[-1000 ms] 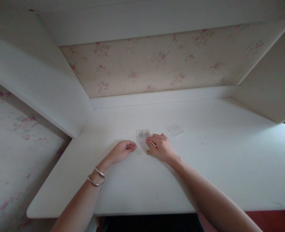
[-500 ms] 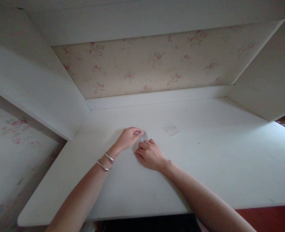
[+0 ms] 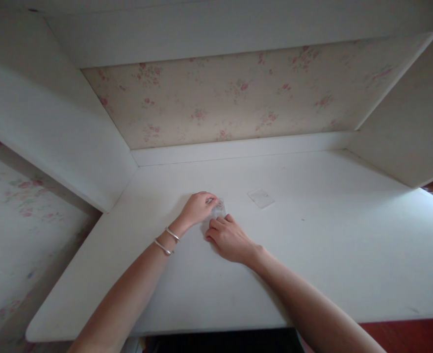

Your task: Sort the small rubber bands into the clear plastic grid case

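A small clear plastic box [image 3: 219, 210] lies on the white desk, partly covered by both hands; small shiny bits seem to be at its far end, too small to name. The thumb and forefinger of my left hand [image 3: 198, 208] are pinched together over that far end. What sits between them cannot be made out. At the near end, my right hand [image 3: 230, 239] has its fingers curled against the box. Two silver bangles [image 3: 167, 241] circle my left wrist. To the right, beyond both hands, a flat clear square lid [image 3: 261, 198] rests on the desk.
The white desk top [image 3: 334, 245] has a raised strip [image 3: 238, 148] along its back. White side panels stand left [image 3: 87, 137] and right [image 3: 403, 117], and a shelf [image 3: 216, 34] hangs above. Floral wallpaper [image 3: 219, 98] covers the wall behind.
The view has shifted slightly. My right hand has slid a little toward me, so more of the box shows. The left hand keeps its pinch at the far end.
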`<state>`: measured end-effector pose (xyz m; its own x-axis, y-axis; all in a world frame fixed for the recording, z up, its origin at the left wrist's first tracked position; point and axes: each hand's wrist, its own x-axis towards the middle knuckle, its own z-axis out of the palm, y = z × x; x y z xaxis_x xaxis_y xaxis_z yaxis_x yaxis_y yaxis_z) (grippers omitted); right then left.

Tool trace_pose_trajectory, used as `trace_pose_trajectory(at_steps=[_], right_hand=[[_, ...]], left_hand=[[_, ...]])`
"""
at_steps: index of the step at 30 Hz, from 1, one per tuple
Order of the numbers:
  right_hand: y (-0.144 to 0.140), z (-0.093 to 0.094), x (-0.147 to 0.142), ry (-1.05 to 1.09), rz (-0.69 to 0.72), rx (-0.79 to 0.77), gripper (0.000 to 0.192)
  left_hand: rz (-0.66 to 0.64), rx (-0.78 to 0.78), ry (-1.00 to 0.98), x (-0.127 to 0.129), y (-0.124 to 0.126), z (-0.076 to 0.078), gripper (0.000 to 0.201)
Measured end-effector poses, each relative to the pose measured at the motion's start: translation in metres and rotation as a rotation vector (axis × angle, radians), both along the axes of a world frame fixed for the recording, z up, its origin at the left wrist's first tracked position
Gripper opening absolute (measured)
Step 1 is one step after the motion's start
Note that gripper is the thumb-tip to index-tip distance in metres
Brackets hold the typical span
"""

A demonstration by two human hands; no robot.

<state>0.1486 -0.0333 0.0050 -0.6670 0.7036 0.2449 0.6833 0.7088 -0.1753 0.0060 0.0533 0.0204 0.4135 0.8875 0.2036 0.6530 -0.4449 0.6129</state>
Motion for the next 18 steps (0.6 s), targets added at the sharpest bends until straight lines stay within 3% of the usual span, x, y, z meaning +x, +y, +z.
trace_pose_trajectory(at_steps=[6, 10, 14, 18], right_hand=[[0.001, 0.006, 0.006, 0.078, -0.025, 0.019, 0.022], [0.015, 0.004, 0.019, 0.280, -0.202, 0.050, 0.021], [0.037, -0.010, 0.028, 0.478, -0.389, 0.035, 0.021], [0.053, -0.022, 0.028, 0.517, -0.423, 0.005, 0.020]], left_hand=[[0.074, -0.046, -0.164, -0.020, -0.035, -0.001, 0.030], [0.126, -0.074, -0.185, -0.027, -0.054, -0.007, 0.031], [0.021, -0.097, -0.103, -0.027, -0.066, -0.006, 0.026], [-0.106, -0.069, -0.011, -0.022, -0.072, -0.005, 0.022]])
